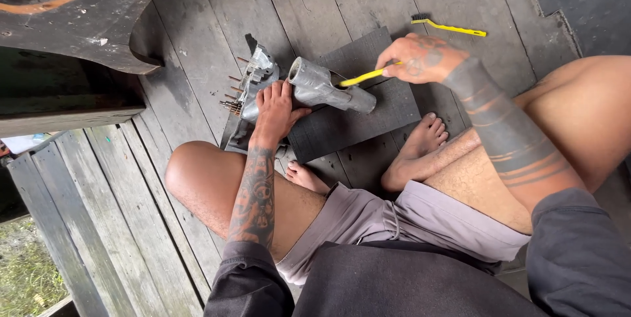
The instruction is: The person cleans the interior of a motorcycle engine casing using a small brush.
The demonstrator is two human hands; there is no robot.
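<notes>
Left hand pressed flat on grey metal casting mid dark mat; its tube runs rightward toward right hand, fist closed on yellow brush.

Left hand laid flat, palm down, fingers spread forward, forearm stretched out. Right hand raised, fingers curled tight in a grip, wrist bent inward.

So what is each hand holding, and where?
The right hand grips a yellow brush by its handle end. The left hand presses on the grey metal part near its open end.
</notes>
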